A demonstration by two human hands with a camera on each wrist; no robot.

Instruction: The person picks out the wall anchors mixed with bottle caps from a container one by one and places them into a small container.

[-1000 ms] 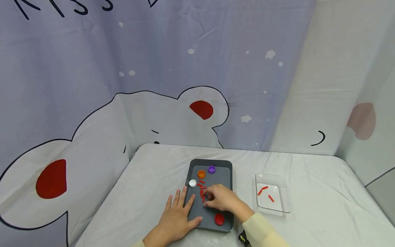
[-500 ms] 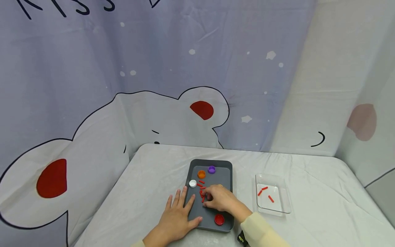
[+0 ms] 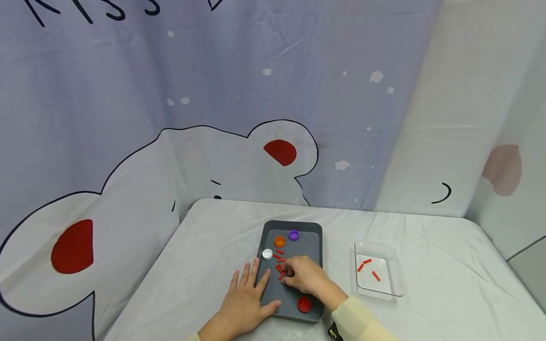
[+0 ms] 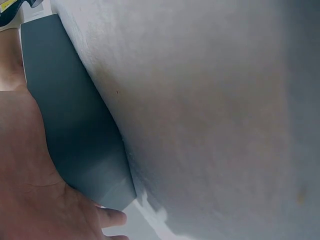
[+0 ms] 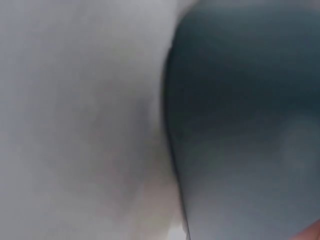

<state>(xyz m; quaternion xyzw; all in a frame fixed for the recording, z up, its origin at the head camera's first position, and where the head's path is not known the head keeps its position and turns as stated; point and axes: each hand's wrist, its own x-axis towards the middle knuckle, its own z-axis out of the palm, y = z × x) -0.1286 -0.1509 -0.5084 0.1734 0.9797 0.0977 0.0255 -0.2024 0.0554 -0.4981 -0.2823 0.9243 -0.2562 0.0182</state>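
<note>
A dark grey tray (image 3: 307, 246) lies on the white cloth. On it, several small red sticks (image 3: 279, 252) run in a loose line beside a white cap (image 3: 267, 254). My left hand (image 3: 245, 303) rests with spread fingers over the tray's left edge. My right hand (image 3: 307, 277) bends over the tray, its thumb and index finger curled at the nearest red sticks; whether they pinch one is too small to tell. In the left wrist view the palm (image 4: 30, 180) lies along the tray's outer wall (image 4: 75, 115). The right wrist view catches mostly the tray's side (image 5: 240, 125).
An orange cap (image 3: 279, 241) and a purple cap (image 3: 293, 235) sit toward the tray's far end, a red cap (image 3: 304, 304) near its close end. Right of the tray stands a clear box (image 3: 386, 284) with 3 red sticks in it. Patterned cloth (image 3: 222, 71) hangs behind.
The red sticks by my right fingertips have shifted and turned slightly. My right hand has barely moved, and my left hand stays in place.
</note>
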